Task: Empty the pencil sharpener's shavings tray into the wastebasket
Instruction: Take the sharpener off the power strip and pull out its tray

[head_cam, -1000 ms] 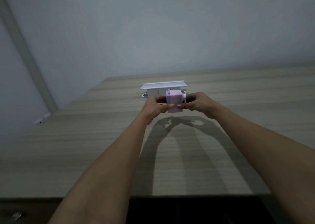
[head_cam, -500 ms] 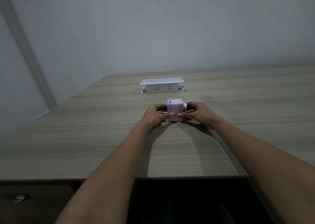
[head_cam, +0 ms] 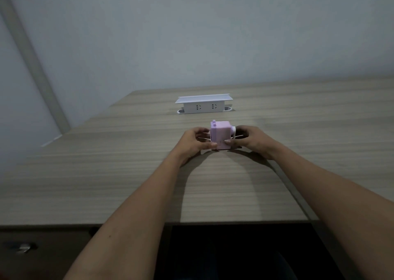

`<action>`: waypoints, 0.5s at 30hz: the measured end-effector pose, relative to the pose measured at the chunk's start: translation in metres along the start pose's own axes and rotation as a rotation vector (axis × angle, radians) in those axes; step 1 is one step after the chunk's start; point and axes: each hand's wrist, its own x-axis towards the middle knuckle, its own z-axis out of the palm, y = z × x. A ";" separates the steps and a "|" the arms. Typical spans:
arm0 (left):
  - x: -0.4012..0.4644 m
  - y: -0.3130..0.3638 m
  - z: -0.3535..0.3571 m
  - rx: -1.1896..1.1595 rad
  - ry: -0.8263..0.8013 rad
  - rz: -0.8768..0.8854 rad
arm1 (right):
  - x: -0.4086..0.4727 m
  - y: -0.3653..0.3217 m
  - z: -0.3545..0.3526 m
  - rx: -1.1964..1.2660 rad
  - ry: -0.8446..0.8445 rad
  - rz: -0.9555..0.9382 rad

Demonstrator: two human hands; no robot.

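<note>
A small pink box-shaped pencil sharpener (head_cam: 220, 133) with a white crank on its right side stands on the wooden desk (head_cam: 128, 183), mid-desk. My left hand (head_cam: 195, 142) grips its left side, thumb on the lower front. On the right side my right hand (head_cam: 249, 140) holds it, with the thumb pressed on the lower front too. The shavings tray is not visibly pulled out. No wastebasket is in view.
A white pop-up power socket box (head_cam: 203, 104) stands behind the sharpener near the wall. The desk's front edge runs below my forearms, with a dark gap (head_cam: 234, 252) under it and a drawer handle (head_cam: 23, 247) at lower left.
Both hands brought the sharpener down from in front of the socket box onto the desk, nearer to me. It now rests on the surface, still held on both sides.
</note>
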 end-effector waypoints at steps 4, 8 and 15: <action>-0.003 -0.004 -0.013 -0.006 0.038 -0.007 | 0.003 0.003 -0.001 0.005 0.008 0.004; -0.010 -0.008 -0.033 -0.005 0.062 -0.028 | 0.001 0.001 -0.002 -0.016 0.009 0.012; -0.025 0.000 -0.064 0.005 0.114 -0.021 | -0.002 -0.006 0.000 -0.008 0.017 0.029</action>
